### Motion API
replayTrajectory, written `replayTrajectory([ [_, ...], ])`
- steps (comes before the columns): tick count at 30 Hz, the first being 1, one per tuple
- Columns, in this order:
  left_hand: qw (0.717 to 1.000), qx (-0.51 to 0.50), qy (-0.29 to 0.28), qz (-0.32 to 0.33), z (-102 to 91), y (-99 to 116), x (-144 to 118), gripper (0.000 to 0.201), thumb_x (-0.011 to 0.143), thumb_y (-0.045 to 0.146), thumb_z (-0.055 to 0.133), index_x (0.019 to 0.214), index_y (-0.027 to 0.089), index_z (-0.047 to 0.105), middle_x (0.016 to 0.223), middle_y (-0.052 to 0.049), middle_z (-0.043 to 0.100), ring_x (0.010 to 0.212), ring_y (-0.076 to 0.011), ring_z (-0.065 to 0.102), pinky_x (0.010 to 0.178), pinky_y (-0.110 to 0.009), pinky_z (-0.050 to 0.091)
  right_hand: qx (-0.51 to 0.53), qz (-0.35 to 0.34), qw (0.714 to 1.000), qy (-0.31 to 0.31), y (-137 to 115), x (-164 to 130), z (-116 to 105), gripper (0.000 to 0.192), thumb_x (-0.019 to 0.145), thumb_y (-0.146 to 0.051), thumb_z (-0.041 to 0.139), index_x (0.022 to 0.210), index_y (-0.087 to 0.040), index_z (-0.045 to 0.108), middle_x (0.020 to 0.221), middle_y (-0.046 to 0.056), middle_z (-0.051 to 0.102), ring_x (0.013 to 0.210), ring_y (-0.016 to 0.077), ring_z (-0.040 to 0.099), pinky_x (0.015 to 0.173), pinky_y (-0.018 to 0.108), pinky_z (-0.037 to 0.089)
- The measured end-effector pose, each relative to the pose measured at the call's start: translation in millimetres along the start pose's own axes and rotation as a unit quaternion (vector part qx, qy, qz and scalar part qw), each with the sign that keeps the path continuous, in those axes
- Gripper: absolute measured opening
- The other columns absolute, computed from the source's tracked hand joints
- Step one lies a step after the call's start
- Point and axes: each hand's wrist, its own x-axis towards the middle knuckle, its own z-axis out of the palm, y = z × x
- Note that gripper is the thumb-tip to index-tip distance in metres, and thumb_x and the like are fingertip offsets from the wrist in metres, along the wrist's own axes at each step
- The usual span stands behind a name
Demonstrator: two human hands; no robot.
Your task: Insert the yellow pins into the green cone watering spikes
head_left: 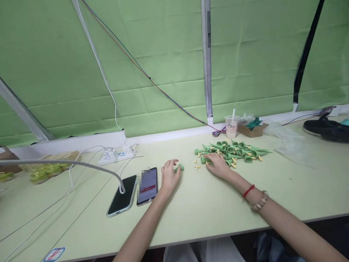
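Note:
Just right of the phones, my left hand (169, 176) holds a small green plastic cone (180, 167) between its thumb and fingers, with the wide end facing right. My right hand (219, 166) reaches over the left front of a pile of green cones (241, 150), fingers bent down and apart. A cone's wide end (203, 160) shows beside those fingertips, and the hand covers part of the pile. Small yellow plastic pieces lie among the cones, and one yellow branched piece (197, 167) rests on the table in front of them.
Two phones (122, 198) (147, 187) lie left of my left hand, a grey stand arm (81, 163) above one. Behind are a power strip (113, 157), a drink cup (231, 127), a cardboard box (252, 131) and plastic bags (291, 145). Yellow-green parts (45, 173) sit far left.

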Motion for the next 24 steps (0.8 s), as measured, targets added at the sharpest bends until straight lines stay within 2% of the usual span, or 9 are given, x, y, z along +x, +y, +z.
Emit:
replayTrajectory([
  [2, 1.000, -0.014, 0.000, 0.023, -0.6, 3, -1, 0.019, 0.081, 0.020, 0.044, 0.098, 0.021, 0.054, 0.088, -0.004, 0.059, 0.087, -0.0183, 0.054, 0.080, -0.033, 0.033, -0.019, -0.039, 0.998, -0.036, -1, -2, 2, 0.042, 0.079, -0.016, 0.049, 0.121, -0.017, 0.050, 0.114, 0.010, 0.059, 0.110, 0.0234, 0.048, 0.101, 0.045, 0.024],
  [4, 0.999, -0.024, -0.007, 0.048, -0.6, 6, -3, 0.018, 0.082, 0.019, 0.042, 0.096, 0.020, 0.054, 0.088, -0.004, 0.059, 0.087, -0.0178, 0.053, 0.080, -0.033, 0.033, -0.047, -0.049, 0.997, -0.039, 0, -2, 2, 0.042, 0.080, -0.017, 0.049, 0.123, -0.017, 0.048, 0.111, 0.010, 0.060, 0.108, 0.0235, 0.049, 0.101, 0.046, 0.022],
  [8, 0.995, -0.031, -0.018, 0.088, -0.4, 12, -5, 0.018, 0.085, 0.019, 0.039, 0.095, 0.021, 0.054, 0.087, -0.004, 0.059, 0.088, -0.0177, 0.053, 0.080, -0.033, 0.033, -0.055, -0.051, 0.997, -0.027, 3, 0, 0, 0.037, 0.080, -0.020, 0.053, 0.117, -0.017, 0.054, 0.101, 0.010, 0.061, 0.101, 0.0244, 0.052, 0.096, 0.044, 0.029],
  [10, 0.994, -0.034, -0.018, 0.101, -0.8, 14, -6, 0.018, 0.085, 0.019, 0.039, 0.096, 0.021, 0.053, 0.087, -0.004, 0.058, 0.088, -0.0177, 0.052, 0.079, -0.032, 0.033, -0.005, -0.048, 0.999, 0.000, 2, 2, -3, 0.037, 0.081, -0.023, 0.053, 0.118, -0.019, 0.054, 0.103, 0.010, 0.061, 0.100, 0.0244, 0.053, 0.093, 0.043, 0.033],
  [13, 0.992, -0.046, -0.015, 0.116, -1.9, 16, -7, 0.020, 0.087, 0.021, 0.038, 0.103, 0.021, 0.050, 0.087, -0.003, 0.058, 0.087, -0.0171, 0.052, 0.079, -0.032, 0.034, 0.145, -0.016, 0.984, 0.106, -7, 4, -8, 0.040, 0.082, -0.032, 0.053, 0.121, -0.022, 0.051, 0.111, 0.009, 0.058, 0.102, 0.0234, 0.053, 0.089, 0.041, 0.040],
  [15, 0.990, -0.054, -0.016, 0.128, -2.3, 18, -8, 0.021, 0.087, 0.022, 0.038, 0.106, 0.021, 0.048, 0.087, -0.003, 0.057, 0.085, -0.0163, 0.052, 0.079, -0.031, 0.034, 0.271, 0.034, 0.944, 0.187, -17, 5, -9, 0.044, 0.081, -0.038, 0.054, 0.121, -0.022, 0.049, 0.112, 0.010, 0.057, 0.101, 0.0221, 0.054, 0.087, 0.039, 0.044],
  [17, 0.988, -0.055, -0.024, 0.144, -2.0, 20, -10, 0.021, 0.088, 0.024, 0.038, 0.106, 0.021, 0.048, 0.086, -0.002, 0.057, 0.084, -0.0157, 0.052, 0.079, -0.031, 0.033, 0.388, 0.102, 0.887, 0.227, -27, 6, -7, 0.045, 0.081, -0.042, 0.053, 0.120, -0.020, 0.049, 0.109, 0.010, 0.058, 0.099, 0.0213, 0.056, 0.080, 0.037, 0.049],
  [20, 0.984, -0.047, -0.041, 0.167, -1.4, 23, -12, 0.021, 0.089, 0.025, 0.036, 0.104, 0.021, 0.049, 0.086, -0.003, 0.057, 0.084, -0.0156, 0.051, 0.078, -0.031, 0.033, 0.516, 0.198, 0.802, 0.226, -34, 7, 1, 0.042, 0.078, -0.043, 0.054, 0.111, -0.018, 0.052, 0.102, 0.010, 0.060, 0.096, 0.0212, 0.058, 0.068, 0.032, 0.054],
  [24, 0.982, -0.039, -0.061, 0.175, -1.9, 25, -12, 0.021, 0.089, 0.025, 0.035, 0.104, 0.021, 0.049, 0.087, -0.003, 0.057, 0.085, -0.0154, 0.051, 0.079, -0.031, 0.034, 0.586, 0.313, 0.722, 0.191, -28, 7, 10, 0.028, 0.066, -0.030, 0.067, 0.089, -0.017, 0.058, 0.084, 0.005, 0.063, 0.078, 0.0171, 0.062, 0.065, 0.029, 0.056],
])
